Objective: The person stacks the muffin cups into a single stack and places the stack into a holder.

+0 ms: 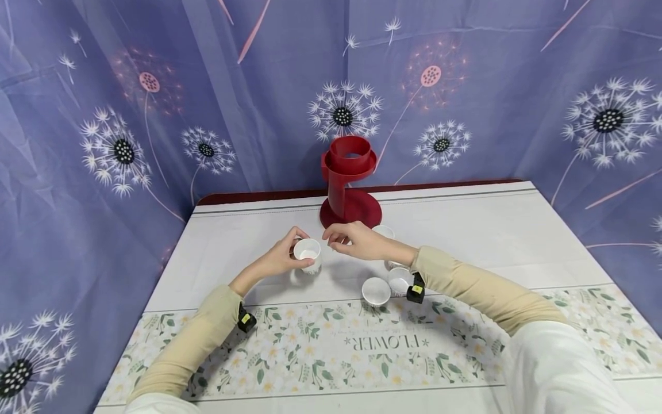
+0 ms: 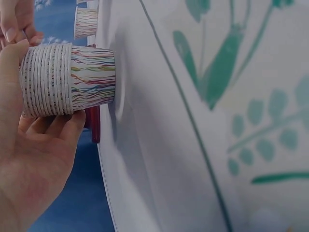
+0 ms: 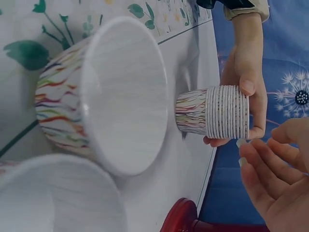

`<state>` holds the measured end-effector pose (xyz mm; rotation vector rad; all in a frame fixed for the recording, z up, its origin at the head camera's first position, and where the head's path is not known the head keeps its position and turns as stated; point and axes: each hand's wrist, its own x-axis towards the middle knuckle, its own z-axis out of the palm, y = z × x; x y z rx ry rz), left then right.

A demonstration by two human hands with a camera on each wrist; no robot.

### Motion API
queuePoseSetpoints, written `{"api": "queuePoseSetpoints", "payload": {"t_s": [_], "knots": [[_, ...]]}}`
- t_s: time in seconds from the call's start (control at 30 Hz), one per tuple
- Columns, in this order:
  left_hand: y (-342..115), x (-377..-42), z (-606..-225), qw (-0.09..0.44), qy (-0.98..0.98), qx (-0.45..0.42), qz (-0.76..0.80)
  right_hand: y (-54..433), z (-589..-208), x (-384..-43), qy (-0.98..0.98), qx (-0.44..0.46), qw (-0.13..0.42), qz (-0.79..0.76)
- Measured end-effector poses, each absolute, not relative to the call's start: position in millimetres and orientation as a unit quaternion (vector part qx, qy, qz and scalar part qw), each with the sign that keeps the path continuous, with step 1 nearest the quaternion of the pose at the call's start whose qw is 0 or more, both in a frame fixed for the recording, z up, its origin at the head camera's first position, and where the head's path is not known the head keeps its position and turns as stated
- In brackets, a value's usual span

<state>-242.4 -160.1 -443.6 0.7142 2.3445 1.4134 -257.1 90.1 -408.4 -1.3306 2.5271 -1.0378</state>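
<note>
A stack of nested white paper cups [image 1: 309, 263] with wavy coloured lines is held upright by my left hand [image 1: 279, 257], thumb on one side and fingers round the other. In the left wrist view the rims of the stack [image 2: 48, 79] sit one inside the other, and the lowest cup's base is close over the table. My right hand [image 1: 355, 240] hovers just right of the stack's top with fingers loosely bent and nothing between them. Single cups stand under and near the right forearm, among them a front cup [image 1: 376, 292] and one beside it [image 1: 399, 280].
A red stand [image 1: 337, 198] with a ring-shaped top and round base is at the table's back, behind the hands. Another cup [image 1: 384, 231] stands near its base, partly behind the right hand. A floral cloth [image 1: 289, 356] covers the table; a purple curtain [image 1: 269, 115] hangs behind.
</note>
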Motion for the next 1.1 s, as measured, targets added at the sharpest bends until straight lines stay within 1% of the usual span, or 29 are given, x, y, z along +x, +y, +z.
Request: {"api": "queuePoseSetpoints", "payload": {"t_s": [0.13,0.43,1.1], "knots": [[-163,-250,-459,0.144,0.824,0.249,0.488,95,-407,-255,0.828,-0.433,0.050,-0.352],[-163,-248,-462,0.148,0.825,0.247,0.487,110,-415,-254,0.832,-0.422,0.036,-0.358],[-163,-250,-463,0.146,0.817,0.249,0.500,121,-422,-254,0.822,-0.426,0.074,-0.370]]}}
